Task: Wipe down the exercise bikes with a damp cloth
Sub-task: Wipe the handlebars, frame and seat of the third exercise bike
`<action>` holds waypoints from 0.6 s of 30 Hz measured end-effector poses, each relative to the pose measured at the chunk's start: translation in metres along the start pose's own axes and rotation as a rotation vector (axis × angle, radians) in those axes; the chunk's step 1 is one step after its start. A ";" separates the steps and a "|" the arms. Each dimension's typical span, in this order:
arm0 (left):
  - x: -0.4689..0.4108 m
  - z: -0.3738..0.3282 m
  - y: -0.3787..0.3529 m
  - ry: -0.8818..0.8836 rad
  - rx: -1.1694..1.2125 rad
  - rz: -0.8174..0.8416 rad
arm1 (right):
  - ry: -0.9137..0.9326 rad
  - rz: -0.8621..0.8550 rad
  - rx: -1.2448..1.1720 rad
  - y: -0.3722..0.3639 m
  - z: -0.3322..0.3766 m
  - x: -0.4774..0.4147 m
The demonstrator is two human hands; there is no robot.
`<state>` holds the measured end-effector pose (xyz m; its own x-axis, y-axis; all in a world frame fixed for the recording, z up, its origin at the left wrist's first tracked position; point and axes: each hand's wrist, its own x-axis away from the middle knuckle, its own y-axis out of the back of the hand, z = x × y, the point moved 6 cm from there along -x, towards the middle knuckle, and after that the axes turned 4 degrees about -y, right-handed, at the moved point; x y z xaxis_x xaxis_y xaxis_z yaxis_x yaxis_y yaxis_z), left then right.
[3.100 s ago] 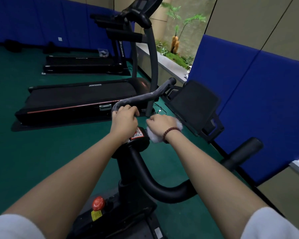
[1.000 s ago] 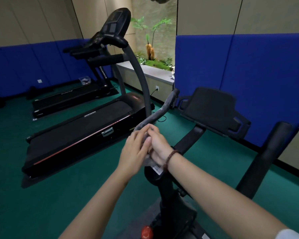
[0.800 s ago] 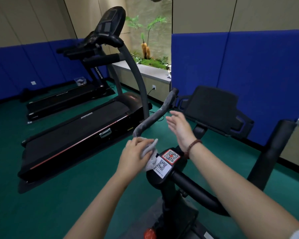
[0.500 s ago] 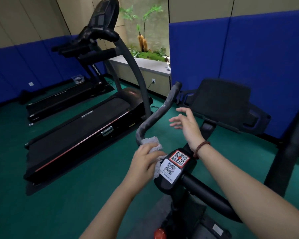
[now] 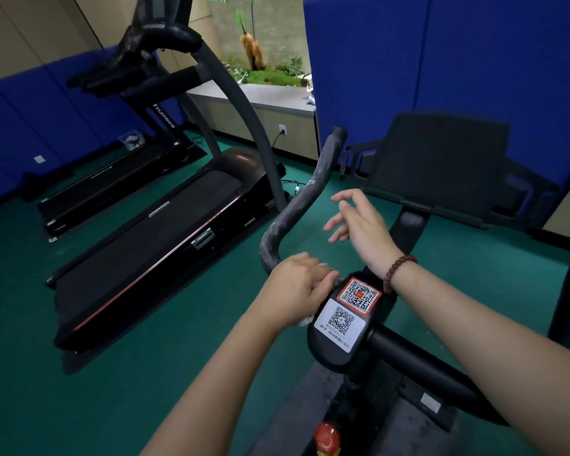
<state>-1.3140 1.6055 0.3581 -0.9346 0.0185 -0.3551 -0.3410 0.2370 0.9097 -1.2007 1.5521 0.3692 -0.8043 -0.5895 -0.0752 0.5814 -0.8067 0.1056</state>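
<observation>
A black exercise bike stands right in front of me, its hub (image 5: 339, 327) carrying two QR-code stickers. The dusty left handlebar (image 5: 297, 209) curves up and away from the hub. My left hand (image 5: 300, 284) is shut on a pale cloth (image 5: 323, 291), pressed against the base of that handlebar next to the stickers; most of the cloth is hidden under my fingers. My right hand (image 5: 359, 222) hovers open above the hub, fingers spread, touching nothing. The bike's black tablet holder (image 5: 441, 166) sits behind it.
Two treadmills, the nearer one (image 5: 152, 251) and the farther one (image 5: 112, 179), lie to the left on the green floor. Blue padded panels (image 5: 441, 60) line the wall behind the bike. A planter ledge (image 5: 260, 93) sits at the back. A red knob (image 5: 326, 436) shows low on the bike frame.
The cloth passed from my right hand to my left. My right hand let go and lifted open above the hub; my left hand slid the cloth down to the handlebar's base.
</observation>
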 end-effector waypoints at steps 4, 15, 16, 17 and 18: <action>-0.007 0.003 0.000 0.010 0.030 0.063 | 0.012 0.003 0.035 0.000 0.000 0.000; -0.008 0.012 0.009 0.157 0.129 0.034 | 0.026 0.012 0.003 0.005 0.003 0.005; -0.005 0.001 0.008 0.121 0.131 0.022 | 0.030 0.015 0.003 0.005 0.003 0.005; -0.003 -0.007 0.006 0.098 0.147 0.010 | 0.034 0.017 0.006 0.004 0.003 0.005; -0.001 -0.012 0.005 0.088 0.176 -0.008 | 0.038 0.019 0.014 0.004 0.003 0.005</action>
<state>-1.3160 1.5950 0.3660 -0.9397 -0.0677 -0.3352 -0.3331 0.4034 0.8522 -1.2028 1.5464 0.3722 -0.7879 -0.6058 -0.1105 0.5944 -0.7951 0.1207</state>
